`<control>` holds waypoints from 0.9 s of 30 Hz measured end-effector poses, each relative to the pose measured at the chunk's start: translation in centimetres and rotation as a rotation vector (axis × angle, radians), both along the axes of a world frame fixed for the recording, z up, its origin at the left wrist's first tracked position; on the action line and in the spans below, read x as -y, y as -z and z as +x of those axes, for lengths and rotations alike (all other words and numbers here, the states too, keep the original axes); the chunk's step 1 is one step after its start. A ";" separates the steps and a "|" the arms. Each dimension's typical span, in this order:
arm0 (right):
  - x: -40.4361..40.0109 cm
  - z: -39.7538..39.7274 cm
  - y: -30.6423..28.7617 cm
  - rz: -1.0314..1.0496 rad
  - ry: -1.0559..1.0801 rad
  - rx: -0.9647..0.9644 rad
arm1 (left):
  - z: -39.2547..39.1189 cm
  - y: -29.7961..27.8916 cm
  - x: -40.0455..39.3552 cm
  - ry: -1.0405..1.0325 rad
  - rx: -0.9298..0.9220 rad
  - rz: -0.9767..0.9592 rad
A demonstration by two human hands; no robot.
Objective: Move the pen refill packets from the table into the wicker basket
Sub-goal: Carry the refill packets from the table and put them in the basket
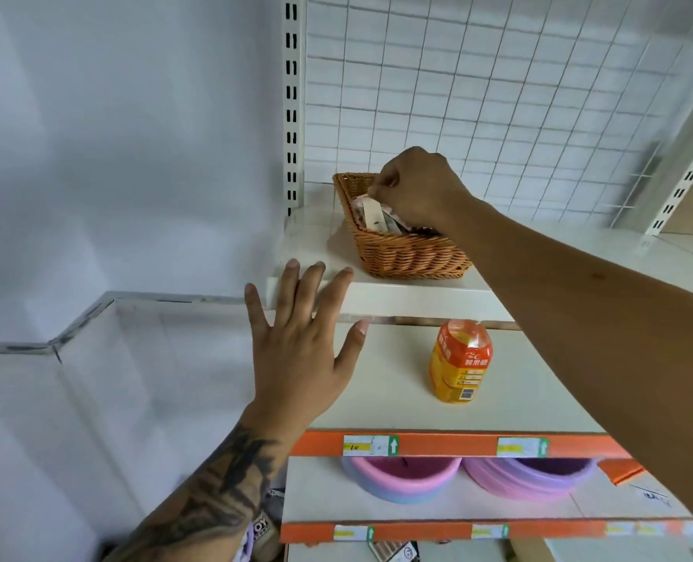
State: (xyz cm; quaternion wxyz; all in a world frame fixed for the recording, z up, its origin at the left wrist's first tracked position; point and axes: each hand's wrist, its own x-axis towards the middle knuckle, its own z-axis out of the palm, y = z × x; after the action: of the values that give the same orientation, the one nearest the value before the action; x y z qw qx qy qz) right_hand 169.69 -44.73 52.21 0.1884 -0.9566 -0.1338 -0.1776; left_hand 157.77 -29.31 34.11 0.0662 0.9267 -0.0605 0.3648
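White shelving unit (417, 296) with a wire grid back panel (499, 95) and slotted uprights, seen from above and in front. Top shelf: a wicker basket (409, 253) stands near the left end, just in front of the grid. The right hand (413, 188) reaches over the basket's far rim, fingers curled, pinching the upper end of a pale pen refill packet (376, 215) whose lower end lies inside the basket; further packets (359, 206) lie in the basket beneath it, partly hidden by the hand. The left hand (304, 338), fingers straight and spread, hovers before the front edge of the top shelf and holds nothing; the forearm bears a dark tattoo. Middle shelf: an orange drink bottle (460, 363) stands upright, well apart from the basket, below the right forearm. The shelf's orange front strip (438, 444) carries price labels. Lower shelf: two round pink and purple bowls (405, 480), side by side, partly hidden under the strip.
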 end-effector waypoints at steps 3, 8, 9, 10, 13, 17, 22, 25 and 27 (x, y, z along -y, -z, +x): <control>2.0 -2.7 0.1 0.021 0.015 0.120 | -0.8 -0.2 0.2 -0.031 -0.059 0.036; 6.0 -9.2 4.4 -0.081 -0.067 0.411 | -5.2 0.4 1.8 -0.124 -0.176 0.043; 6.8 -10.7 6.0 -0.097 -0.092 0.449 | -6.7 0.8 2.4 -0.143 -0.209 0.027; 7.5 -12.3 7.6 -0.110 -0.122 0.478 | -8.3 1.3 3.0 -0.163 -0.241 0.007; 8.8 -17.5 13.8 -0.147 -0.230 0.437 | -14.2 3.8 4.7 -0.239 -0.321 -0.060; 8.3 -25.1 23.4 -0.150 -0.450 0.252 | -24.2 9.7 6.8 -0.396 -0.415 -0.128; 5.6 -35.7 33.0 -0.223 -0.726 0.039 | -38.5 17.1 7.7 -0.672 -0.639 -0.172; 3.9 -42.4 36.7 -0.292 -0.876 -0.049 | -47.4 20.6 8.2 -0.802 -0.743 -0.207; 3.2 -47.3 38.5 -0.360 -0.942 -0.103 | -53.2 22.5 9.1 -0.889 -0.780 -0.273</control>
State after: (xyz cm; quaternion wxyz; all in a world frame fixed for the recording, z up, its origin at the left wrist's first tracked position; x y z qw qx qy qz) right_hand 122.40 -47.89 13.69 0.0867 -0.8172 -0.5697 -0.0002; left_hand 104.60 -38.36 11.63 0.0429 0.9117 0.4086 -0.0044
